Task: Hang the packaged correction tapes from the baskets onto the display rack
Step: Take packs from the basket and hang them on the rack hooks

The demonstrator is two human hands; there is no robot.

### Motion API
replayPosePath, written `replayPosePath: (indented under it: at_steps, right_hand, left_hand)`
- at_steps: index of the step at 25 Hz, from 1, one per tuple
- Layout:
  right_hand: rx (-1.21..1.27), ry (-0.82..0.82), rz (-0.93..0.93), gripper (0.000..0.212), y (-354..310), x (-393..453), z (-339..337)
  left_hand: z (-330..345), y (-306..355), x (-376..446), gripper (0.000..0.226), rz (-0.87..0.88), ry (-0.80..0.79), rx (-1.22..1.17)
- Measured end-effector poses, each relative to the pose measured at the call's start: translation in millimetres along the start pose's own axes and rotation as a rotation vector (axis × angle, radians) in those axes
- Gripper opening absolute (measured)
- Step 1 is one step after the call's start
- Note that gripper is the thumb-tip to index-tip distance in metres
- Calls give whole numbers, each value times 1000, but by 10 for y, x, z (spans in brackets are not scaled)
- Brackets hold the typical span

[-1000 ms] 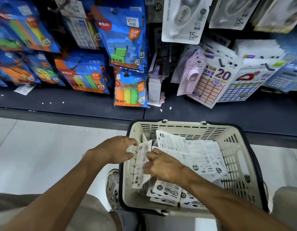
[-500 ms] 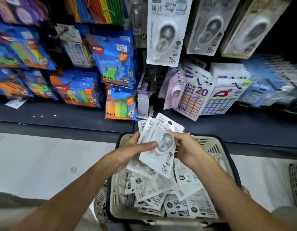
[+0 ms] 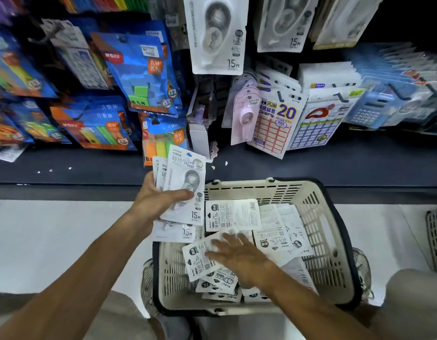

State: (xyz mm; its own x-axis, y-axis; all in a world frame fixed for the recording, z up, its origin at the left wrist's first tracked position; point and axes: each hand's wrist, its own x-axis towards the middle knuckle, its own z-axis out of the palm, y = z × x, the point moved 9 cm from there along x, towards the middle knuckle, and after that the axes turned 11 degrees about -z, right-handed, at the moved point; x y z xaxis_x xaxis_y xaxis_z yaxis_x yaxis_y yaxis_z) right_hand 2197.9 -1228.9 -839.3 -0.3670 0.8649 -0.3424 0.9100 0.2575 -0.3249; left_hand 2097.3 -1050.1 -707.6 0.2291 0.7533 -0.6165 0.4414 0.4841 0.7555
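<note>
- On the far left, shiny blue packs of bright counting sticks (image 3: 97, 123) hang on the rack. One has a red "M&G" mark, and small round tags read "1-2".
- The left hand (image 3: 156, 200) is up over the near left corner of the basket. Its thumb and fingers pinch a fanned bunch of flat white correction tape packs (image 3: 185, 190), front sides up. The top pack shows a round grey tape under clear plastic and "15M" at the bottom.
- Above it, a big white correction tape pack (image 3: 216, 35) already hangs on the dark display rack (image 3: 396, 20). It also says "15M". More like it hang to its right.
- The cream plastic basket with a black rim (image 3: 332, 241) sits on the pale floor below the rack. Many more white packs (image 3: 232, 214) lie in it, most with the back side up.
- The right hand (image 3: 239, 258) is low in the basket with its fingers spread flat and loose. It rests on a white pack and grips nothing.
- I think the step is gathering: one hand keeps the bunch, the other reaches for one more. Next, the fingers need to pinch a pack, turn it face up, and line its hole up with the others.
- To the right, a label pack (image 3: 273, 123) hanging on the rack shows "PLUS" and a big "20". A pale blue calculator pack (image 3: 367, 114) hangs past it.
</note>
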Motion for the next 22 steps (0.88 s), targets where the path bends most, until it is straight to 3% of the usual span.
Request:
replayPosePath:
  at_steps: [2, 4, 7, 9, 11, 13, 15, 18, 22]
  right_hand:
    - [-212, -43, -1, 112, -35, 28, 232]
    - [-271, 0, 29, 101, 96, 26, 209]
    - [-170, 75, 127, 78, 317, -7, 14]
    - [-9, 170, 225, 51, 512, -63, -270]
    - [216, 208, 285, 28, 740, -129, -582]
    - [632, 351, 330, 23, 1040, -327, -863]
    - [1133, 488, 379, 33, 1215, -596, -998]
    - [1689, 707, 399, 48, 1259, -915, -1066]
    - [2085, 802, 151, 51, 976, -883, -1235]
  left_hand:
    - [26, -107, 40, 75, -10, -35, 23]
    - [41, -140, 52, 78, 2, -59, 29]
    - [34, -96, 75, 72, 28, -77, 16]
    - [-26, -20, 103, 70, 44, -60, -12]
    - [-100, 63, 114, 73, 68, -38, -56]
    - [-144, 133, 111, 78, 86, -28, -98]
    - [-177, 174, 96, 79, 101, -27, -108]
    - [-129, 141, 35, 74, 96, -76, -54]
    - [145, -37, -122, 78, 12, -229, -28]
